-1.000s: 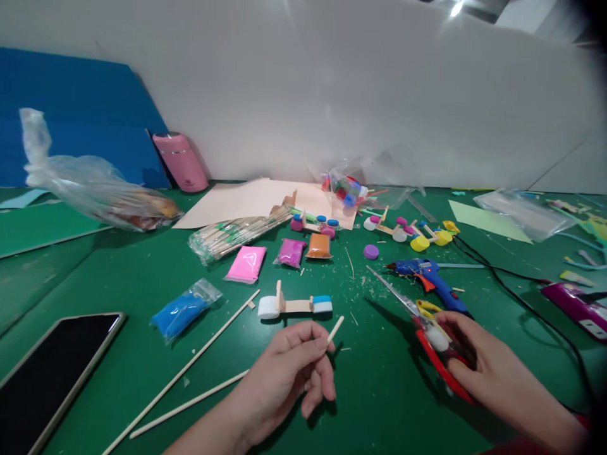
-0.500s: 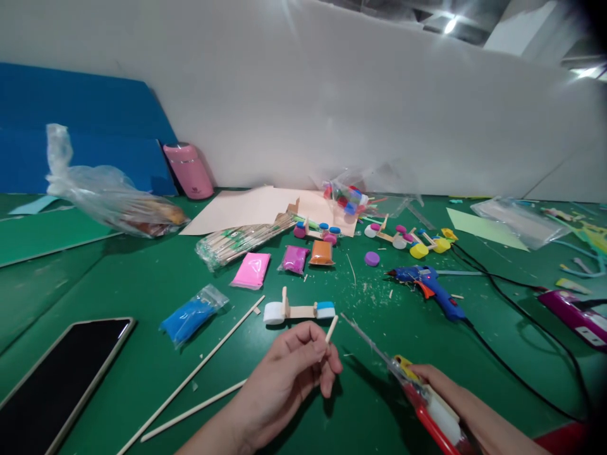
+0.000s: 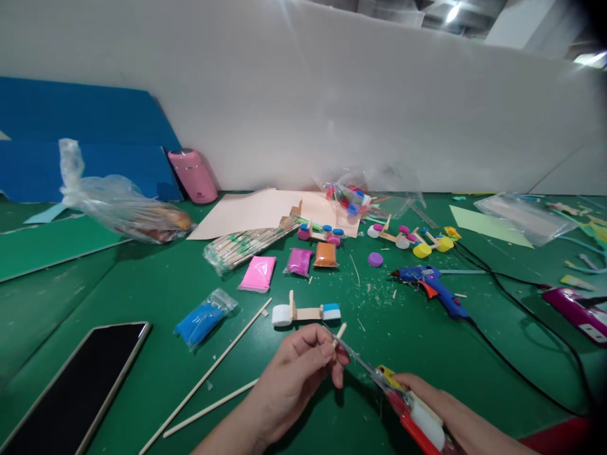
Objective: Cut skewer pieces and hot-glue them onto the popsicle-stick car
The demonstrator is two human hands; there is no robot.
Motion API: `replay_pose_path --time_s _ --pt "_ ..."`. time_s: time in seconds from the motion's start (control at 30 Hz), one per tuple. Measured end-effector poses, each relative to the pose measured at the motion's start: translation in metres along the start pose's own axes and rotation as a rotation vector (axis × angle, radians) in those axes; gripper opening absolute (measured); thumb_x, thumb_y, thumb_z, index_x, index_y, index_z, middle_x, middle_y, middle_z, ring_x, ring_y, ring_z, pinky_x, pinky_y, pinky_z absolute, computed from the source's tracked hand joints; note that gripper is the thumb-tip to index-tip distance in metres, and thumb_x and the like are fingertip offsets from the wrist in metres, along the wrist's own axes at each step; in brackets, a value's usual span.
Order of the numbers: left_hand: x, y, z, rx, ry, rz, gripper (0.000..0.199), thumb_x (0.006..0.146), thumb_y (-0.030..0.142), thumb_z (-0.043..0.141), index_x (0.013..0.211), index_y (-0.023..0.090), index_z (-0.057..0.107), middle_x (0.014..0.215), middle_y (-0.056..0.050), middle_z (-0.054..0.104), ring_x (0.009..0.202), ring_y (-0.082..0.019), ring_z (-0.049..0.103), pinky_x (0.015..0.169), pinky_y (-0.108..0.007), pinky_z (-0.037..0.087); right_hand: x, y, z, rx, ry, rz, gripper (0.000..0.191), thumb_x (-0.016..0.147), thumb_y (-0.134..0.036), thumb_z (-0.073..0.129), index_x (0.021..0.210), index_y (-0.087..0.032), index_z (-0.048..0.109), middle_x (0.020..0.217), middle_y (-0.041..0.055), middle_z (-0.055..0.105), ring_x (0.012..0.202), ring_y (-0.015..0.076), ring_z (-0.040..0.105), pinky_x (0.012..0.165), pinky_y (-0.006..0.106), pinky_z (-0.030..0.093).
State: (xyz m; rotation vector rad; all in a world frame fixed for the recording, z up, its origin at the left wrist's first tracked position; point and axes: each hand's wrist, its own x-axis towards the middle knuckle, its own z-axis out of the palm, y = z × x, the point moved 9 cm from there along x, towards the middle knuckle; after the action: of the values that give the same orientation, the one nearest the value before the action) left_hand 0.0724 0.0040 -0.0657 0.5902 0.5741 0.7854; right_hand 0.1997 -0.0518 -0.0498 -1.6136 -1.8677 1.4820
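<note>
Between its thumb and fingers, my left hand (image 3: 303, 373) pinches a short wooden stick (image 3: 341, 331), whose pale end points up. My right hand (image 3: 427, 398) is wrapped round the handles of scissors (image 3: 389, 382) with red, yellow and white parts. The blades reach left and lie by the stick at my left fingertips; whether they touch it I cannot tell. Just beyond my left hand is a small wooden piece (image 3: 308, 313) with a white wheel at its left and a blue and white one at its right. Two long sticks (image 3: 208, 373) lie left of my left hand.
A phone (image 3: 80, 392) lies front left, near a blue clay packet (image 3: 203, 318). Pink, purple and orange packets are farther back. A blue glue gun (image 3: 431, 287) with a cable is at the right. Small wheeled pieces (image 3: 391, 235), bagged sticks (image 3: 251, 243) and a pink bottle (image 3: 193, 177) stand behind.
The scissors in my right hand have moved left, and their blades are now at the stick in my left hand. The view has shifted slightly.
</note>
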Motion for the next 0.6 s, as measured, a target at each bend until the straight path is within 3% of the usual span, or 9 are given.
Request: replay_pose_path --time_s 0.17,0.37,0.5,0.6 --pt "-0.001 0.001 0.000 -0.001 0.003 -0.003 0.011 0.076 0.019 0.056 0.067 0.013 0.054 0.070 -0.004 0.063 0.054 -0.011 0.053 0.058 -0.024 0.034 -0.002 0.002 0.001 0.165 0.047 0.025 0.049 0.062 -0.036 0.064 0.109 -0.025 0.056 0.092 0.0043 0.063 0.080 0.0217 0.059 0.069 0.027 0.047" --pt "-0.002 0.005 -0.001 -0.016 0.014 -0.001 0.013 0.076 0.016 0.054 0.063 0.013 0.052 0.068 -0.004 0.062 0.052 -0.010 0.052 0.056 -0.023 0.034 -0.005 -0.002 0.009 0.214 -0.092 0.088 0.033 0.067 -0.042 0.058 0.094 -0.023 0.061 0.082 0.0034 0.062 0.065 0.0153 0.055 0.057 0.021 0.045" --pt "-0.003 0.004 -0.004 -0.022 0.042 -0.010 0.012 0.075 0.014 0.052 0.063 0.013 0.052 0.065 -0.003 0.062 0.050 -0.009 0.051 0.054 -0.022 0.033 -0.006 0.004 0.009 0.283 -0.026 0.171 0.023 0.066 -0.036 0.059 0.085 -0.024 0.061 0.079 0.0006 0.062 0.062 0.0125 0.054 0.058 0.020 0.045" --pt "-0.003 0.003 -0.006 -0.022 0.042 -0.011 0.011 0.075 0.014 0.053 0.064 0.013 0.052 0.062 -0.003 0.061 0.048 -0.008 0.049 0.052 -0.021 0.031 -0.008 0.003 0.010 0.270 0.001 0.217 0.029 0.062 -0.029 0.062 0.090 -0.025 0.061 0.080 0.0005 0.060 0.066 0.0142 0.055 0.060 0.020 0.047"
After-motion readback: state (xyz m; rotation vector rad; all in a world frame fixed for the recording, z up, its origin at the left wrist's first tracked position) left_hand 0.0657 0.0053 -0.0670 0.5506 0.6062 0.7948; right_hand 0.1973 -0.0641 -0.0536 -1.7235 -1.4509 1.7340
